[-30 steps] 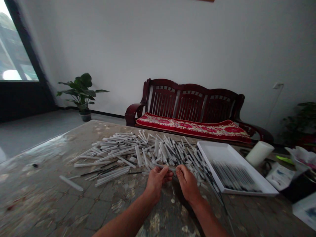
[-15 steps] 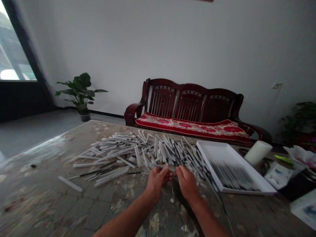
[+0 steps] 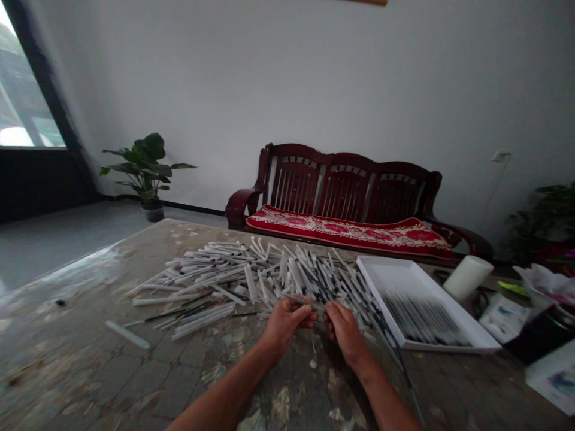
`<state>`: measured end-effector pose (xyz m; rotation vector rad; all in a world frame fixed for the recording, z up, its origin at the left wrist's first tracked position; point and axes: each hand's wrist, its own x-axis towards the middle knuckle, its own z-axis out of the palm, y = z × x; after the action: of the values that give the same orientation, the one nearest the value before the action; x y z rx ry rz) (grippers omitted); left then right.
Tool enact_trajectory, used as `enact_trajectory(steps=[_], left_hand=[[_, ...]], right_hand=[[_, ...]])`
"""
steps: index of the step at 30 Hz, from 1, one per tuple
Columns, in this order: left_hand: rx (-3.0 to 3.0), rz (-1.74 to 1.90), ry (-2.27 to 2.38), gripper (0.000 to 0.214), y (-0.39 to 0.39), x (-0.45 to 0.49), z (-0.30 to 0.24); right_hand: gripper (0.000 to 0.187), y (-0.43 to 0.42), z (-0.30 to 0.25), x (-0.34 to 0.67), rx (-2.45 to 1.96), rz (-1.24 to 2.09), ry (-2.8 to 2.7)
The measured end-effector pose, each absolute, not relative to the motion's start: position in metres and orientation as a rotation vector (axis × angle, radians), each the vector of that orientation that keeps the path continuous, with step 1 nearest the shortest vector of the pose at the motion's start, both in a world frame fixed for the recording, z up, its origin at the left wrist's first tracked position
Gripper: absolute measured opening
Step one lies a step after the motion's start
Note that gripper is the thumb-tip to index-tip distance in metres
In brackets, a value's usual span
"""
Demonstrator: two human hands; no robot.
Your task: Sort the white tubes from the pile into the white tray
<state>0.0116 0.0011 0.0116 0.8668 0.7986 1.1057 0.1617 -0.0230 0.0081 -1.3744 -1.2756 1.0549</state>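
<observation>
Tube (image 3: 302, 299) pinched at its ends by left hand (image 3: 287, 322) and right hand (image 3: 344, 328), fingers curled, knuckles up, forearms converging from the table (image 3: 90, 353) near edge.

Mottled stone tabletop (image 3: 112, 359) lower left: glossy. Heap of thin white plastic tubes (image 3: 251, 278) centre: smooth. Dark red wooden bench (image 3: 350, 185): polished.

What the view hides

The slim rod (image 3: 294, 297) pinched between the left grip (image 3: 287, 320) and right grip (image 3: 344, 328) is half covered by fingers. Dark sticks (image 3: 422, 326) in the white tray (image 3: 376, 286) blur together. The right edge cuts off the white box (image 3: 553, 376)
</observation>
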Motion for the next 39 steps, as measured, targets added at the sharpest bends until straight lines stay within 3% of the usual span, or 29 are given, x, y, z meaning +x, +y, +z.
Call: enact_trajectory(steps=[7,11,23,32,39], left_hand=[[0.868,0.462,0.590,0.054,0.000,-0.012,0.019],[0.959,0.363,0.528,0.046,-0.007,-0.014,0.018],[0.777,1.092,0.915,0.037,0.011,0.005,0.001],[0.612,1.329,0.981,0.039,0.012,0.005,0.006],[0.511,1.499,1.010,0.036,0.019,-0.002,0.004]], right_hand=[[0.039,-0.024,0.018,0.185,-1.371,0.801,-1.713],[0.034,-0.025,0.023,0.184,-1.354,0.832,-1.799],[0.024,-0.012,0.018,0.230,-1.830,0.968,-1.523],[0.024,0.013,0.034,0.190,-1.737,0.343,-2.020],[0.015,0.030,0.031,0.151,-1.983,-0.040,-2.177]])
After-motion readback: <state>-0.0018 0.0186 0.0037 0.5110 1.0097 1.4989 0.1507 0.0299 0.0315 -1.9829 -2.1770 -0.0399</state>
